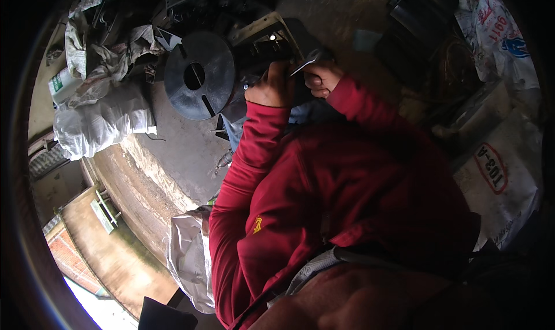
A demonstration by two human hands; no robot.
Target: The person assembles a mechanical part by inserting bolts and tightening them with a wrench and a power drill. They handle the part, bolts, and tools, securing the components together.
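Observation:
A dark machine (260,49) with a pale metal bracket (289,25) stands in front of me. My left hand (270,88) is at its near side, back of the hand up, with the fingers curled. Whatever those fingers hold is hidden. Just to the right, my right hand (324,78) is closed around a shiny metal strip or tool (306,62), whose exact kind I cannot make out. Its bright end points toward my left hand. Left of the machine is a large dark round disc (215,58) with a centre hole and slots.
White plastic sacks (104,122) and crumpled sheeting lie at the left, near a white container (62,86). More printed sacks (500,174) are piled at the right, below a dark cylindrical object (425,9). Grey floor (179,142) shows beneath the disc.

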